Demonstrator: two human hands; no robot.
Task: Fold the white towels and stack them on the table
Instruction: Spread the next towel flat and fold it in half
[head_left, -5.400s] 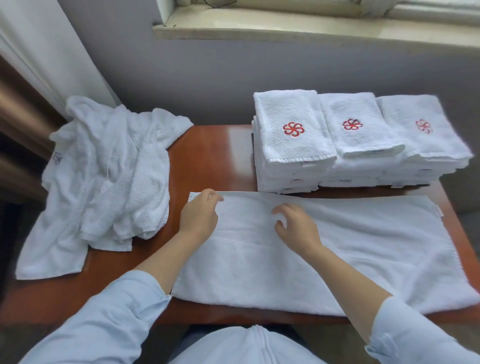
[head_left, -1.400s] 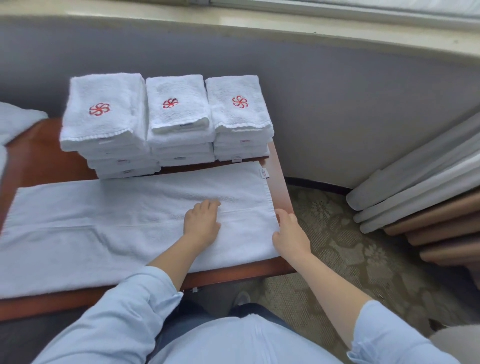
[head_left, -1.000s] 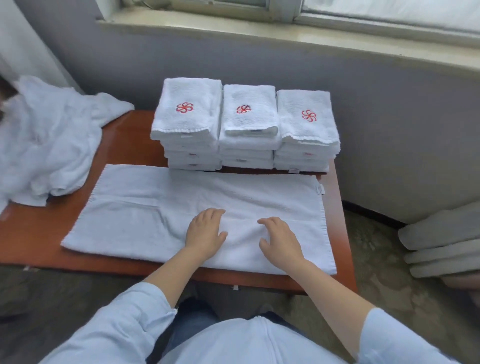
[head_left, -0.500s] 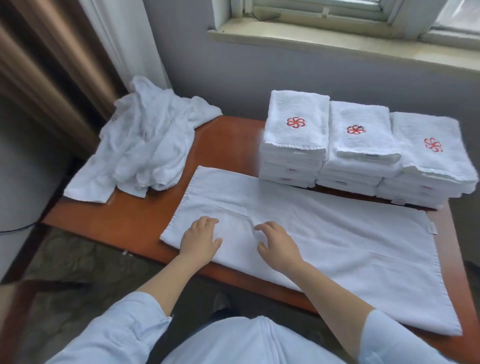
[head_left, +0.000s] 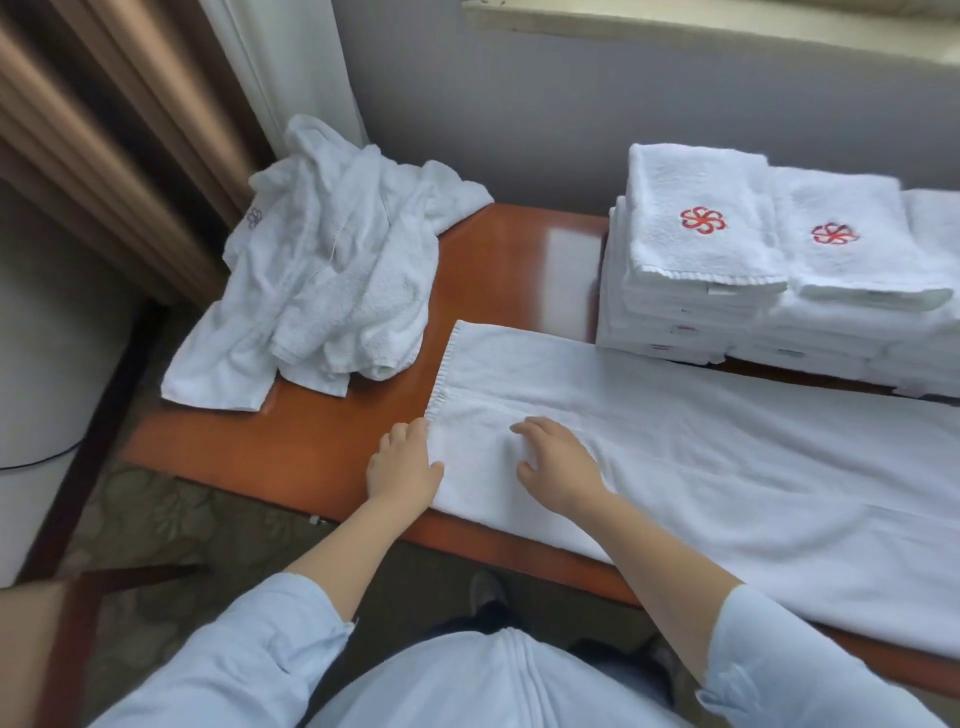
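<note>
Pinning the long white terry towel (head_left: 727, 467) at frame centre, right hand (head_left: 558, 467) lies flat, open; left hand (head_left: 402, 465), likewise uncurled, touches its short edge, probably readying the crosswise fold.

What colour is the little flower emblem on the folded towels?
Red, a pinwheel-like flower emblem stitched on the white folded towels; the head view shows it.

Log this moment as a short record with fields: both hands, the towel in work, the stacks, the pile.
spread towel: folded lengthwise along the front of the table
left hand: flat, at the spread towel's left edge
right hand: flat on that towel, fingers apart
folded stacks: back right, red emblems on top
unfolded pile: crumpled, back left corner
</note>
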